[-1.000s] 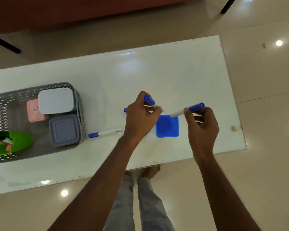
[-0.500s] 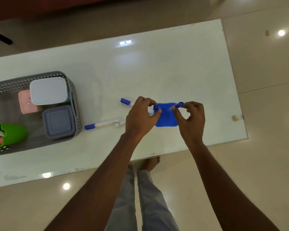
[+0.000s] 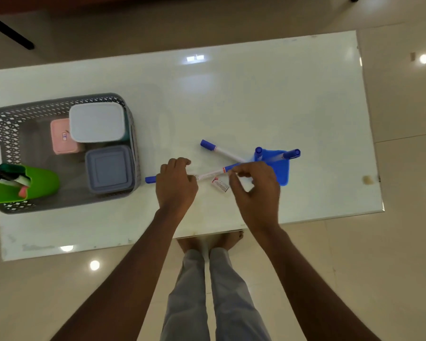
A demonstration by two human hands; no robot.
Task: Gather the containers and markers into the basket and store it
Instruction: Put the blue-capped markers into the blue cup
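A blue container stands on the white table with two blue-capped markers upright in it. Just left of it a third marker lies loose. A fourth marker lies between the basket and the blue container. My left hand is curled over its middle, and my right hand pinches its right end. At the table's left, the grey basket holds a white-lidded container, a pink one, a grey-blue one and a green cup.
A small torn label lies on the table between my hands. A small beige scrap sits near the table's right edge. My feet stand at the table's near edge.
Both hands let go of the two markers, which now stand in the blue container. The hands then moved left and down onto the marker lying beside the basket.
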